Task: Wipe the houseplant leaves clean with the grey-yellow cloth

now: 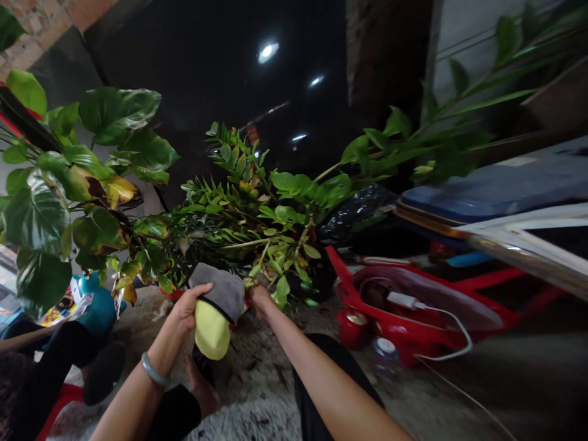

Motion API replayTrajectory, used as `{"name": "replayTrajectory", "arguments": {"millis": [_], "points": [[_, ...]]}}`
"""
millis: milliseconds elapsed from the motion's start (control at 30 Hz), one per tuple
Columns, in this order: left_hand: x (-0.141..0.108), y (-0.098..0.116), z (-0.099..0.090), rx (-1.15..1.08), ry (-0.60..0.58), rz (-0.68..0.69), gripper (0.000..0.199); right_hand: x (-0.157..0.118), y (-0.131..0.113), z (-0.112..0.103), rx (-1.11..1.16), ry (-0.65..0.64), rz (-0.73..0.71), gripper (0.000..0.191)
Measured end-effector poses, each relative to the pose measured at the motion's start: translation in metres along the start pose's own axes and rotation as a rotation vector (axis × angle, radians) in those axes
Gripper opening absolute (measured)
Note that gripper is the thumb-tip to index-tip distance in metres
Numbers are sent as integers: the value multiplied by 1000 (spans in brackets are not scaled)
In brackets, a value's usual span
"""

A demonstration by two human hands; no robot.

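Note:
A cloth point(218, 286), grey on one side and yellow on the other with a dark edge, hangs folded over in my left hand point(186, 309). The left thumb presses on the grey side. Just right of the cloth, my right hand point(260, 298) is closed at the base of the leafy plant point(294, 245). Its fingertips are hidden, so whether it grips a stem, the pot or the cloth's edge cannot be made out. Low on the plant, a bit of red shows beside the right hand.
A large broad-leaved plant point(119, 184), partly yellowed, stands at left; a person's dark-clothed leg point(50, 367) is below it. At right are a red basket point(413, 318) with a white charger point(404, 300) and cable, a clear bottle point(386, 355) and a blue-topped seat or table point(487, 184).

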State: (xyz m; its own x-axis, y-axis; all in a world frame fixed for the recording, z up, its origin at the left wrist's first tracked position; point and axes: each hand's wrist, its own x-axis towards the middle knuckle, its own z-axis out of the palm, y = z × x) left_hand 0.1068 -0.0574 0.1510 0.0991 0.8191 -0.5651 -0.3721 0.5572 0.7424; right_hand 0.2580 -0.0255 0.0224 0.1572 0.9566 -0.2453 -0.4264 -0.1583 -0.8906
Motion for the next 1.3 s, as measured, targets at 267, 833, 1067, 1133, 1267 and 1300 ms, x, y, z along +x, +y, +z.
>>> {"name": "replayTrajectory", "arguments": {"millis": [267, 833, 1067, 1133, 1267, 1300], "points": [[-16, 56, 16, -240, -88, 376, 28, -7, -9, -2, -11, -22, 66, 16], [3, 55, 16, -115, -63, 447, 25, -9, -5, 3, -10, -46, 91, 17], [5, -8, -32, 229, -163, 194, 47, -8, -1, -5, -4, -40, 83, 24], [-7, 4, -38, 206, -213, 204, 49, -6, 0, -8, -2, -29, 93, 19], [-9, 44, -11, 51, -194, 393, 36, -5, 0, -4, -3, -22, 89, 14], [-4, 48, -2, 26, -179, 428, 34, -5, 0, -2, -3, -29, 86, 15]]}}
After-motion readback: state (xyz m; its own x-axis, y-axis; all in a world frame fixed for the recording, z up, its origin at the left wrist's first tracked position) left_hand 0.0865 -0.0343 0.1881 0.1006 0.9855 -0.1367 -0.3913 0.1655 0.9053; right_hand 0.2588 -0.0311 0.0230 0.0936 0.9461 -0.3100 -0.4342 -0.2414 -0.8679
